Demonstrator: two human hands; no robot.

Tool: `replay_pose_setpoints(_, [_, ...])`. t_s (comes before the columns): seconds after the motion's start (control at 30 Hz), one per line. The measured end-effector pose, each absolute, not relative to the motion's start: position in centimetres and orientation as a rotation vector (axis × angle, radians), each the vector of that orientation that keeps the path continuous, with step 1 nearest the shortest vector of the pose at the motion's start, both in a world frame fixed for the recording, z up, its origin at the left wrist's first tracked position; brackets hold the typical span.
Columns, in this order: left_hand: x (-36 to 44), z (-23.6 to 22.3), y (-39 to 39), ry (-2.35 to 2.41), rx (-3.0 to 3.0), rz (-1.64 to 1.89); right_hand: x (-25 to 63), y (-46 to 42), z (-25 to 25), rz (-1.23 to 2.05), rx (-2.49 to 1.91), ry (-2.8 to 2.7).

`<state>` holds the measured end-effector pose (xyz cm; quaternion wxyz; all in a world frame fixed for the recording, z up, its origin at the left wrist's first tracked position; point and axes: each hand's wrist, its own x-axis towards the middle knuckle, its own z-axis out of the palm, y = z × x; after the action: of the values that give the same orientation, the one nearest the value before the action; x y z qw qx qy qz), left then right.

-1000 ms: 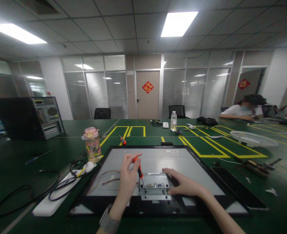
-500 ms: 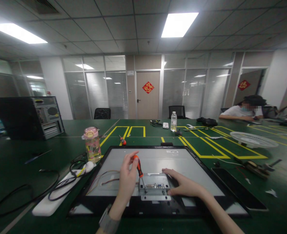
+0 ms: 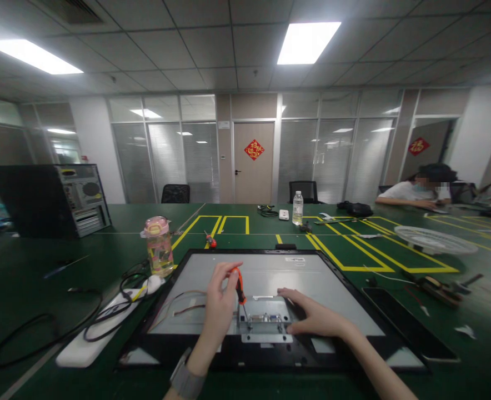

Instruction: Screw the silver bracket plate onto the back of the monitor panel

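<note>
Black edging frames the panel (image 3: 270, 278) at lower centre, where the left hand (image 3: 220, 297) has its grip around a screwdriver (image 3: 240, 290) slanting down to a metal box (image 3: 266, 306); the right hand (image 3: 318, 318), thumb and fingers parted, touches the box's right side.

Centre, above mid-height: red diamond-shaped sign (image 3: 254, 150) on beige door (image 3: 243, 186); we read gold 招 at top, remainder unclear. Upper right: second red diamond-shaped sign (image 3: 419, 146), gold 福. White rectangular label (image 3: 294, 259) on flat grey panel (image 3: 332, 297): we find it illegible.
</note>
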<state>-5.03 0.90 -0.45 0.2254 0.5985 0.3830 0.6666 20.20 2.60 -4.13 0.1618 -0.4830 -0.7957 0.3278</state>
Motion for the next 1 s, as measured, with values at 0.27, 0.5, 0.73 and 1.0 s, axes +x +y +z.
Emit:
replay_pose_setpoints(0.27, [-5.3, -0.19, 0.78, 1.071, 1.7, 1.799, 20.32, 2.67, -4.35, 0.942, -1.363, -2.27])
replay_pose_setpoints(0.5, [-5.31, -0.43, 0.84, 0.968, 1.677, 1.758, 20.17, 2.58, -4.24, 0.932, -1.369, -2.27])
replay_pose_setpoints(0.73, [-5.35, -0.6, 0.8, 0.972, 1.654, 1.743, 20.12, 2.41, -3.97, 0.941, -1.36, -2.274])
replay_pose_setpoints(1.0, [-5.19, -0.74, 0.97, 1.005, 1.652, 1.726, 20.38, 2.8, -4.49, 0.923, -1.341, -2.28])
